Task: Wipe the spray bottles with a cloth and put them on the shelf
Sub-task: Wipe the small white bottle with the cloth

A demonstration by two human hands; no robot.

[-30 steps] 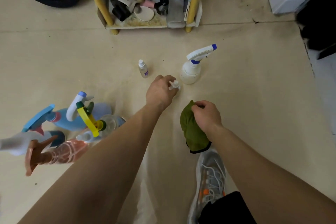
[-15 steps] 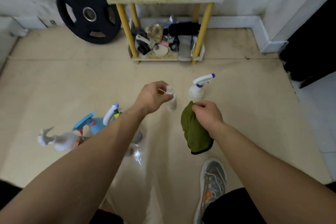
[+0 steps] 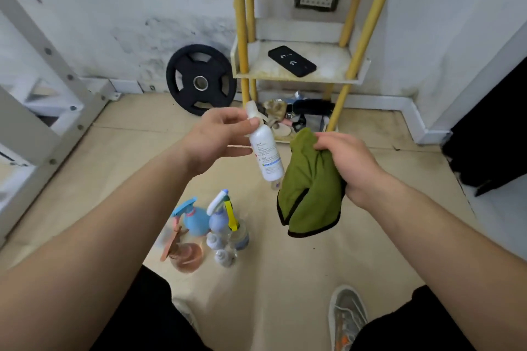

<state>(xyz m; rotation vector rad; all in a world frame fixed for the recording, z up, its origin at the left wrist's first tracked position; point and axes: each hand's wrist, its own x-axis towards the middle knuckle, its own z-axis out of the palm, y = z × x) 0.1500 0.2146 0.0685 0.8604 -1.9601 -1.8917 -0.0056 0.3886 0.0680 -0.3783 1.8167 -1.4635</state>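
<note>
So left hand (image 3: pixel 216 137) pinches white spray bottle (image 3: pixel 266 151) at neck — base leans toward green cloth (image 3: pixel 310 191) gripped by right hand (image 3: pixel 350 162).

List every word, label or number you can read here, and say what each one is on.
Nothing can be read outright.
On the small white bottle held in the left hand: a printed label with red and blue lines, too blurred to read.
On the black phone lying on the shelf: white marks, not legible as letters.
On the trigger spray bottles on the floor: no readable labels.
</note>
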